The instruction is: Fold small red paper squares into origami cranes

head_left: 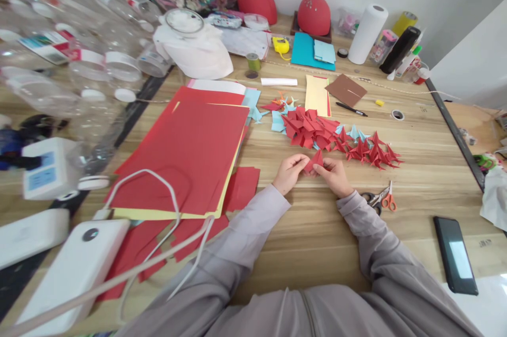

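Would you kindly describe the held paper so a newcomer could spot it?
On the wooden table, find the heap of red folded pieces. Just nearer the wearer, the left hand and right hand grip a small pointed red paper, the only piece held.

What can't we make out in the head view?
All head view:
Folded red paper: partly hidden by left hand and right hand; creases too small.
Bottle label: text blurred.
Small red sheets: partly covered by large red sheet.
White box: cut off by left edge.
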